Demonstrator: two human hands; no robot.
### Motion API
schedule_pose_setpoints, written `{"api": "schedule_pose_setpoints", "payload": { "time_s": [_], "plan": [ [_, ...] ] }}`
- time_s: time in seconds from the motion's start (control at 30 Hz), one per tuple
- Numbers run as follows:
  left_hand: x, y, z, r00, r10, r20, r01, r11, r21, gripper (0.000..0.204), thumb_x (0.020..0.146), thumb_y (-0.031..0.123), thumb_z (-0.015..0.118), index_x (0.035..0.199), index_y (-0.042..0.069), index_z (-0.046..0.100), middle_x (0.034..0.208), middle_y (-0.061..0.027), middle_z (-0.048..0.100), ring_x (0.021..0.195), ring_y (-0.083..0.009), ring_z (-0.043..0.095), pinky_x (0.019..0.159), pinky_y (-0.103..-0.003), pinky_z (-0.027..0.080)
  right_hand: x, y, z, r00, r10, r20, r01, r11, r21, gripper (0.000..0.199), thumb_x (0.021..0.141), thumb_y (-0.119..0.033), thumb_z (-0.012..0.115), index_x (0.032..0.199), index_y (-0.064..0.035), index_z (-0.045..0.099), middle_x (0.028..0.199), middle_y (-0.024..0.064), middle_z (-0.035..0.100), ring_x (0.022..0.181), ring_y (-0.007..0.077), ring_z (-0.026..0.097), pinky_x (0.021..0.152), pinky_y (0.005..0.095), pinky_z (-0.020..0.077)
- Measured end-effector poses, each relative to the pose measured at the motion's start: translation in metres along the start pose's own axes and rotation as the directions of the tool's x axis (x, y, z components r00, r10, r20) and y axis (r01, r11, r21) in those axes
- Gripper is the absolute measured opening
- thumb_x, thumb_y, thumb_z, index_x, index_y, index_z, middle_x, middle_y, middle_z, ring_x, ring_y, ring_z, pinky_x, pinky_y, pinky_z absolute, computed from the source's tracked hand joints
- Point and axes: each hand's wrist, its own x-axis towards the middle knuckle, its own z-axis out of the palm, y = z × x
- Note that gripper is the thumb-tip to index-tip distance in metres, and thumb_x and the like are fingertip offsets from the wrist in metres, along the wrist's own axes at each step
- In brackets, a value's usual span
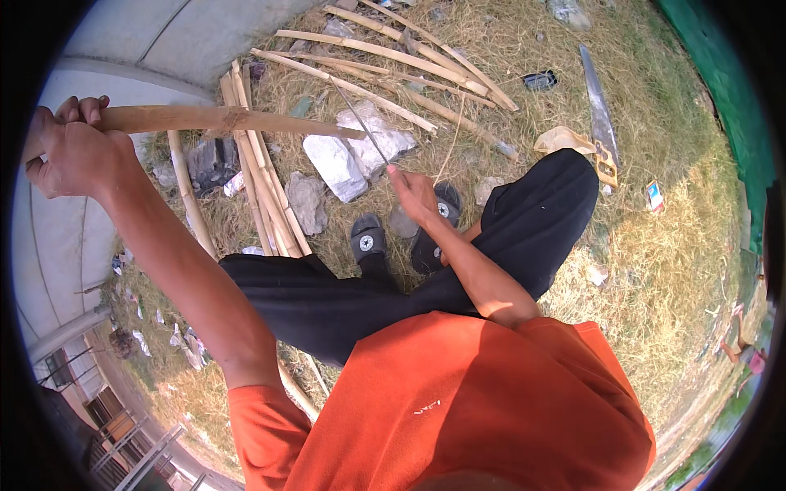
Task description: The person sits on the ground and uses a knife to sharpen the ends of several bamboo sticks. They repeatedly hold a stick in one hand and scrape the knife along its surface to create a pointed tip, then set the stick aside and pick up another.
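My left hand (72, 154) is raised at the upper left, closed around one end of a long split bamboo strip (221, 120) that runs to the right. My right hand (413, 192) is lower, near the middle, above my feet, and grips a thin knife (362, 123). The knife's blade slants up and to the left and crosses the pointed far tip of the strip. I sit with black trousers (524, 221) and an orange shirt, my feet in dark sandals (368, 241) on dry grass.
More bamboo strips (385, 53) lie across the grass at the top, and a bundle (262, 180) lies left of my feet. Pale rocks (336, 164) sit under the strip's tip. A hand saw (598, 106) lies at the right, with green netting (720, 90) beyond it. A concrete slab (164, 41) curves along the upper left.
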Motion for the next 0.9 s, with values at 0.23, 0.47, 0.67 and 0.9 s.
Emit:
{"api": "schedule_pose_setpoints", "payload": {
  "time_s": [0.23,0.47,0.67,0.9],
  "plan": [
    [0.010,-0.002,-0.028,0.859,-0.176,0.480,0.384,0.842,-0.378,0.009,0.089,0.010,0.045,0.087,0.002,0.047,0.058,-0.0047,0.034,0.042,-0.0120,0.026,0.054,-0.029,0.035,0.002,0.011,0.008,0.999,-0.002,-0.050,-0.002,0.996,-0.084,0.062,0.095,-0.052,0.044,0.070,0.0030,0.061,0.060,0.0157,0.057,0.059,0.0312,0.055,0.065,0.0427,0.0443],
    [-0.003,0.017,-0.040,0.752,-0.282,0.596,0.461,0.871,-0.168,0.020,0.080,0.023,0.044,0.080,0.004,0.048,0.061,-0.0051,0.030,0.049,-0.0124,0.034,0.057,-0.029,0.031,0.013,0.018,0.006,0.998,0.061,0.018,-0.059,0.994,-0.091,0.063,0.097,-0.051,0.040,0.070,0.0015,0.062,0.061,0.0165,0.058,0.059,0.0336,0.055,0.067,0.0429,0.0442],
    [0.024,0.005,-0.057,0.715,-0.445,0.539,0.587,0.801,-0.119,0.028,0.073,0.036,0.050,0.064,0.015,0.033,0.057,-0.0015,0.027,0.048,-0.0108,0.026,0.053,-0.024,0.025,-0.003,-0.017,-0.003,0.993,-0.116,0.010,0.115,0.992,0.052,0.063,0.096,-0.053,0.040,0.086,0.0031,0.066,0.078,0.0295,0.062,0.081,0.0437,0.062,0.080,0.0512,0.0430],
    [0.012,0.008,-0.069,0.727,-0.316,0.609,0.575,0.766,-0.288,0.028,0.074,0.033,0.050,0.059,0.016,0.032,0.048,0.0033,0.021,0.040,-0.0086,0.019,0.050,-0.024,0.021,0.020,0.035,0.019,0.957,0.273,-0.103,-0.291,0.894,-0.340,0.058,0.097,-0.046,0.041,0.081,0.0040,0.064,0.076,0.0258,0.063,0.075,0.0426,0.062,0.071,0.0479,0.0458]
  ]
}}
